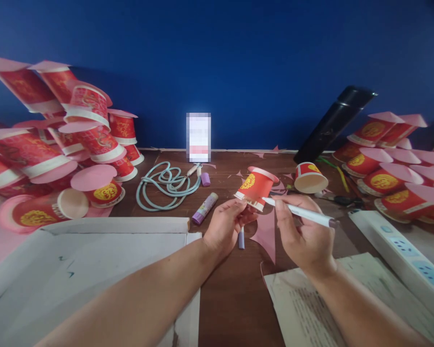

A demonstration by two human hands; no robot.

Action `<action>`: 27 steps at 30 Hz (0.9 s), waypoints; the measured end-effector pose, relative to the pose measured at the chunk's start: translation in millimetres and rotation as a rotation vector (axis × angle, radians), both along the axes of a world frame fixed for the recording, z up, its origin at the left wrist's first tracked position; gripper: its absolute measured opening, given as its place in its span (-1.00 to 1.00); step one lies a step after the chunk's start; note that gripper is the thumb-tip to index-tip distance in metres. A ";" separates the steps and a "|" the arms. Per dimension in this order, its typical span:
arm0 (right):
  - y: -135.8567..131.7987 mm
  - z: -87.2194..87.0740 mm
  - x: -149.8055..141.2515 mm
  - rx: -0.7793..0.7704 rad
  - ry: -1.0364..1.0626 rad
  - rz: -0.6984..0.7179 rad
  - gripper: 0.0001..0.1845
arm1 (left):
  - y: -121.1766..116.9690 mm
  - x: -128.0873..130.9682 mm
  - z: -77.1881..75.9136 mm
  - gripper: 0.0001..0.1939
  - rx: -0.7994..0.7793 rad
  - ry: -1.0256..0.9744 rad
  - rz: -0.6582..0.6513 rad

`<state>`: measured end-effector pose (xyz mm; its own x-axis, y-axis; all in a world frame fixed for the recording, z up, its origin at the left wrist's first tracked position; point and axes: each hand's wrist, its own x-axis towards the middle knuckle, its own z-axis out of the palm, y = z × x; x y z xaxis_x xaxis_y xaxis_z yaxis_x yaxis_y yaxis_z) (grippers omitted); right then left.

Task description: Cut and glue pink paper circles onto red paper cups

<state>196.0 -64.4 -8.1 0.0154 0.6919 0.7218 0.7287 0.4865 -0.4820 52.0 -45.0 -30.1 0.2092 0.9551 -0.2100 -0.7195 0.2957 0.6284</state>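
Note:
My left hand (226, 224) pinches the white rim of a red paper cup (260, 188) printed with a gold emblem. A round pink paper disc (263, 173) covers the cup's upper end, and the cup is slightly tilted. Between the fingers of my right hand (305, 236) is a white marker pen (305, 213), its tip at the cup's side near the rim. A pale purple pen cap (241, 238) lies below my left hand. To the left of that hand is a purple glue stick (205, 208), with its cap (205, 180) behind it.
Stacked red cups with pink paper stand left (90, 103) and right (383, 180). A single cup (311, 178) lies near a leaning black flask (334, 123). A coiled cable (144, 193), lit phone (198, 137), white box lid (94, 270), power strip (401, 250) and pink scraps (265, 236) surround my hands.

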 end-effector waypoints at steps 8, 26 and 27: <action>-3.0 -1.6 -1.6 -0.052 -0.025 0.128 -0.91 | 0.6 -0.1 -2.8 -0.83 0.015 -0.009 -0.004; -2.8 -2.4 0.7 -0.042 0.005 0.055 -0.89 | 0.1 -0.1 -1.6 -0.83 0.008 0.009 0.000; -2.8 -2.8 0.9 -0.049 -0.001 0.067 -0.89 | 0.2 -0.1 -1.8 -0.84 0.007 0.006 0.000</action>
<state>196.8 -67.2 -10.9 -0.0332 0.7259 0.6870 0.6958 0.5102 -0.5055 51.9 -44.9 -31.9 0.2081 0.9564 -0.2047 -0.7156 0.2916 0.6348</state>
